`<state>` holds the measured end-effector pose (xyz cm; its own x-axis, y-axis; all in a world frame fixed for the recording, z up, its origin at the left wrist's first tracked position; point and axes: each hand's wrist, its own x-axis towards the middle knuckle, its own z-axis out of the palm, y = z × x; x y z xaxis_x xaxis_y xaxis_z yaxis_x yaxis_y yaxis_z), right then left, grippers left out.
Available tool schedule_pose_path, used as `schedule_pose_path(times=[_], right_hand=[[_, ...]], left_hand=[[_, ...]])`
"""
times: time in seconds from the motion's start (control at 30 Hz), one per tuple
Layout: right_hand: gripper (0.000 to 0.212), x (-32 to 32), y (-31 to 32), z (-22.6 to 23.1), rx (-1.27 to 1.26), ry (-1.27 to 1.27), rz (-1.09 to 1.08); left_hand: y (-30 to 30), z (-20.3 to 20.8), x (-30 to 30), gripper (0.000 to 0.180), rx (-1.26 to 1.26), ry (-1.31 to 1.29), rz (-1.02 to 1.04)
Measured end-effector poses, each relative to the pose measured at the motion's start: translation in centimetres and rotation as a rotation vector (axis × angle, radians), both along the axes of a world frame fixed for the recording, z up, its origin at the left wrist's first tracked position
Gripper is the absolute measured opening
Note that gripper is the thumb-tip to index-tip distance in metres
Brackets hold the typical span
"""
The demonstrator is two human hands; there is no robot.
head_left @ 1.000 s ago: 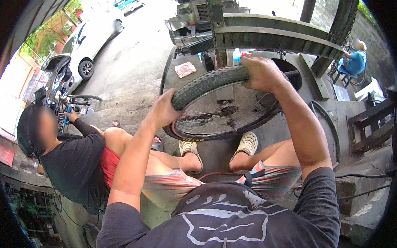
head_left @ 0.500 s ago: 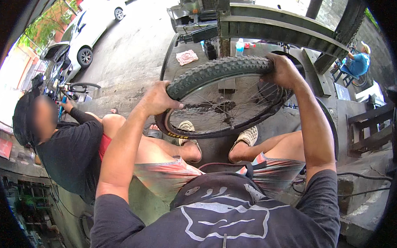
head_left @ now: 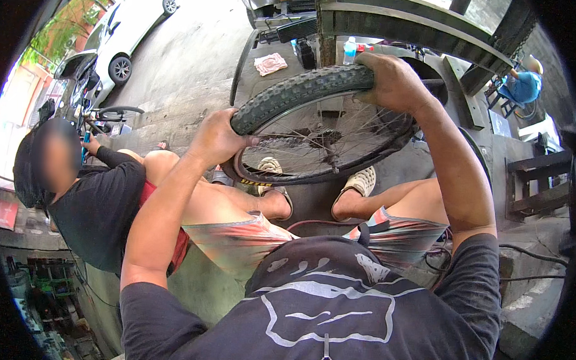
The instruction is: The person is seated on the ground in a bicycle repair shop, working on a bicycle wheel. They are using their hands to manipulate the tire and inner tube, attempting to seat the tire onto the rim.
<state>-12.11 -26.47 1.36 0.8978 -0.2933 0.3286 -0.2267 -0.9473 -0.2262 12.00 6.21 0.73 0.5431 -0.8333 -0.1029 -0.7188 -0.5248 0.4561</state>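
A bicycle wheel with a knobby black tyre [head_left: 297,90] is held tilted in front of my knees. Its spokes run to a dark hub with a sprocket cluster [head_left: 327,139]. My left hand [head_left: 214,138] is closed round the tyre's left side, thumb on the inner edge. On the far right, my right hand [head_left: 394,83] wraps over the top of the tyre, its fingertips partly hidden. Along the lower left of the tyre, yellow marking shows near the rim. Whether the tyre sits fully on the rim I cannot tell.
A person in black [head_left: 100,199] sits close on my left. Ahead are a metal frame [head_left: 401,31], a pink cloth [head_left: 270,64] and a bottle [head_left: 349,50]. A wooden stand [head_left: 538,185] and cables [head_left: 533,255] lie right. Another person in blue [head_left: 523,86] sits farther off.
My right hand has shifted left along the top of the tyre, and my left hand has moved slightly left and down. Both still grip it. The person on my left has leaned a little.
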Motion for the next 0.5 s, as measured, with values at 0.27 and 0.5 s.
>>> schedule_pose_path(times=[0.27,0.5], right_hand=[[0.064,0.3,-1.0,0.5,0.035,0.034,-0.046],[0.074,-2.1,-6.1,-0.8,0.267,-0.19,0.038]], left_hand=[[3.9,-8.1,3.3,0.061,-0.338,0.012,0.021],[0.6,-0.7,2.4,0.057,-0.2,-0.023,-0.033]])
